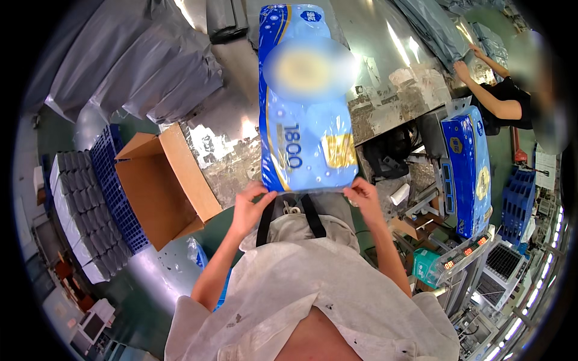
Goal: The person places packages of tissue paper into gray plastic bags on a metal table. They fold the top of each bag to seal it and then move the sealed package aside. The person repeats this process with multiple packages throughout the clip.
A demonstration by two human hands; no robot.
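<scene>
Both hands grip the near end of the blue pack on the table.

At nine o'clock an open cardboard box (165, 186) stands against the table (385, 90) edge. Your left hand (248, 207) pinches the near left corner of the long blue plastic-wrapped pack (304, 138), which lies lengthwise from centre to twelve o'clock; your right hand (363, 197) clasps the near right corner. You seem to be positioning or drawing the pack in; the next move likely calls for an even pull from both corners.
</scene>
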